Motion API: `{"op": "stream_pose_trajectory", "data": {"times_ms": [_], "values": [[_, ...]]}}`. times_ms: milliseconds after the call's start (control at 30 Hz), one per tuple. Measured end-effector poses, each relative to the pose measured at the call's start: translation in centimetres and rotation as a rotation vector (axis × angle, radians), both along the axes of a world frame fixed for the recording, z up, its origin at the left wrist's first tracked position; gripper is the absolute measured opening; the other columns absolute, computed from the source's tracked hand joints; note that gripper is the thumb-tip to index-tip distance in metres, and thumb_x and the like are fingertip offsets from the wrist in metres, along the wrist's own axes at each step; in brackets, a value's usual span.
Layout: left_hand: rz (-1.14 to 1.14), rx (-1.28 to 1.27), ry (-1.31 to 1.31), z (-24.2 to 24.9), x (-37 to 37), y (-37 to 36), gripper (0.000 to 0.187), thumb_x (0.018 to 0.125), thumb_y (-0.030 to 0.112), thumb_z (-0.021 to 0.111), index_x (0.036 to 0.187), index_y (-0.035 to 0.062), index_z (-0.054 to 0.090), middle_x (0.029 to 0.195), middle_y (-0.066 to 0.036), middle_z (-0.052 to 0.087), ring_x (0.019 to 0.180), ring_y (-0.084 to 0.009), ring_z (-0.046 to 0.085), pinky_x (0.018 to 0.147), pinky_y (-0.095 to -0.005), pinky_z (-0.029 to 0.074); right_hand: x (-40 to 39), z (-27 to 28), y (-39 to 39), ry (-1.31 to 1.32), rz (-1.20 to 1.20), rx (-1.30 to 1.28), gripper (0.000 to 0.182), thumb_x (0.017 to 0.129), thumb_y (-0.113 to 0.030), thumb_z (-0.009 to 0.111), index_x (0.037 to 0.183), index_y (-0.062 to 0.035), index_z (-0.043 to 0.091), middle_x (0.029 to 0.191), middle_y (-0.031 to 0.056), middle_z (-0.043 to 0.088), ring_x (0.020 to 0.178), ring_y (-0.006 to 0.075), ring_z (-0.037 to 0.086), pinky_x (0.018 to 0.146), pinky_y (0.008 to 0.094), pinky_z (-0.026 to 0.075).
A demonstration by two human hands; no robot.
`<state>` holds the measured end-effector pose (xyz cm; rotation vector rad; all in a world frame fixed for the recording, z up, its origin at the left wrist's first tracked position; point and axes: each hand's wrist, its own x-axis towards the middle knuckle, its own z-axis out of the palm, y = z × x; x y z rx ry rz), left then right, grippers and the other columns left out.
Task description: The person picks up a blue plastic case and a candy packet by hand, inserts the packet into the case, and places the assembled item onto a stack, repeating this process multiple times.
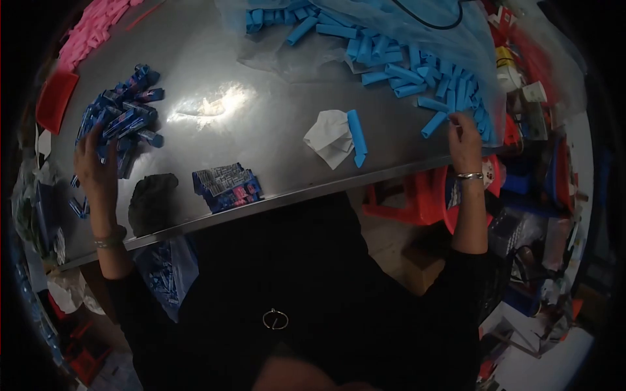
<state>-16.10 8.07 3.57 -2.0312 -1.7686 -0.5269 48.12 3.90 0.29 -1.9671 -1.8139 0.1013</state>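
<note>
My left hand [96, 159] is at the near side of a heap of dark blue printed wrappers [124, 120], thumb and fingers apart around its edge. On the other side, my right hand [464, 143] has its fingers curled, fingertips right at the upper end of a light blue tube [433, 126]. That tube lies at the border of a large pile of similar blue tubes [404, 72]. Between my hands, a crumpled white paper [329, 138] has a single blue tube [357, 135] lying along its right side. Flattened blue printed wrappers [228, 188] rest near the front edge.
Clear plastic sheeting [287, 55] lies under and over the blue pile on the metal table [261, 130]. A dark crumpled piece [153, 202] sits near the front edge. Pink pieces [94, 32] and a red tray [57, 101] are far left. A red stool [404, 199] stands below.
</note>
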Motion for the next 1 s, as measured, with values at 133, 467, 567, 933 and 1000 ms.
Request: {"op": "stream_pose_trajectory", "data": {"times_ms": [133, 467, 567, 933, 1000], "values": [[-0.306, -0.389, -0.450, -1.3, 9.2, -5.0, 0.033, 0.074, 0.010, 0.076, 0.104, 0.0045, 0.062, 0.103, -0.012, 0.059, 0.094, -0.0291, 0.058, 0.081, -0.0364, 0.047, 2.7, -2.8, 1.7, 0.010, -0.207, -0.084, 0.029, 0.087, -0.023, 0.062, 0.099, 0.0025, 0.059, 0.089, 0.0202, 0.064, 0.080, 0.0353, 0.063, 0.074, 0.0408, 0.050], [-0.356, -0.675, -0.729, -4.6, 12.9, -7.5, 0.021, 0.071, 0.001, 0.074, 0.087, 0.0023, 0.059, 0.083, -0.009, 0.057, 0.078, -0.0253, 0.059, 0.068, -0.0330, 0.048, 2.9, -6.3, 3.3, 0.250, -0.297, -0.144, 0.045, 0.077, -0.027, 0.075, 0.104, 0.0049, 0.058, 0.087, 0.0143, 0.065, 0.079, 0.0258, 0.063, 0.070, 0.0369, 0.050], [-0.393, -0.625, -0.795, -4.9, 13.0, -7.4, 0.016, 0.072, -0.002, 0.071, 0.083, 0.0015, 0.060, 0.082, -0.010, 0.057, 0.073, -0.0243, 0.059, 0.064, -0.0308, 0.047, 1.3, -4.5, 2.6, 0.549, -0.191, -0.133, 0.043, 0.078, -0.020, 0.074, 0.112, 0.0022, 0.057, 0.082, 0.0050, 0.061, 0.075, 0.0150, 0.059, 0.065, 0.0299, 0.048], [-0.450, -0.320, -0.352, -5.4, 13.1, -7.5, 0.013, 0.072, 0.000, 0.068, 0.083, 0.0047, 0.064, 0.080, -0.008, 0.060, 0.080, -0.0276, 0.057, 0.074, -0.0381, 0.044, -12.5, 4.1, 1.3, 0.981, 0.251, -0.050, 0.033, 0.088, -0.003, 0.061, 0.120, -0.0035, 0.052, 0.089, -0.0013, 0.054, 0.073, 0.0042, 0.053, 0.065, 0.0189, 0.047], [-0.424, -0.302, -0.334, -5.6, 13.0, -7.6, 0.013, 0.072, 0.000, 0.068, 0.083, 0.0048, 0.064, 0.080, -0.008, 0.060, 0.079, -0.0271, 0.057, 0.074, -0.0377, 0.043, -14.7, 4.3, 1.5, 1.059, 0.286, -0.065, 0.031, 0.090, -0.003, 0.060, 0.120, -0.0021, 0.052, 0.092, 0.0017, 0.057, 0.077, 0.0063, 0.057, 0.069, 0.0207, 0.050]]}}
